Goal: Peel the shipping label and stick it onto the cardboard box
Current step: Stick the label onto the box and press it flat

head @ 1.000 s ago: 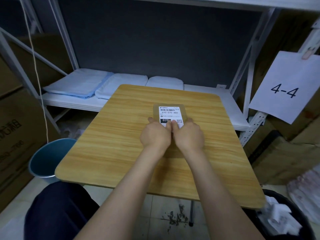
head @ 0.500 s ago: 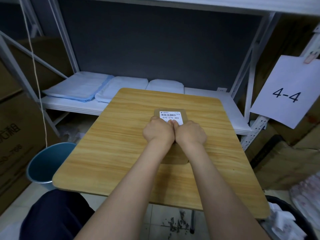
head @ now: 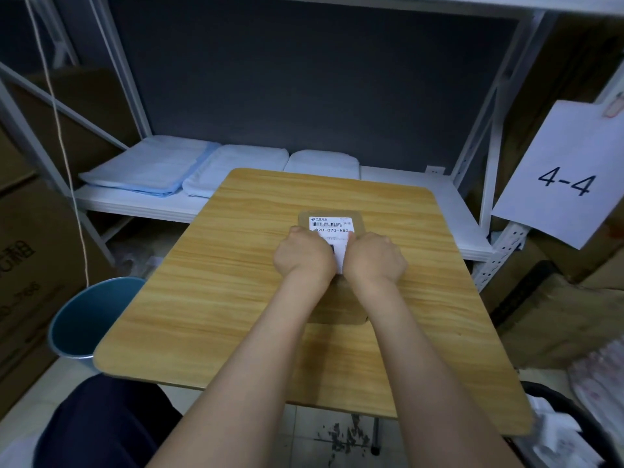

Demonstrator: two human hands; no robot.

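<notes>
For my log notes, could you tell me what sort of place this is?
Probably a warehouse or stockroom: metal shelving, a sheet marked 4-4, large cartons, and a cardboard box being labelled.

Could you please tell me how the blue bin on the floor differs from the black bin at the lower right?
The blue bin stands left of the wooden table; the black bin sits at its right, cut off by the frame edge. The blue bin's visible inside looks bare, while the black bin holds crumpled white paper. The blue bin's rim shows almost whole; the black bin's only partly. Both stand on the floor, open-topped.
</notes>
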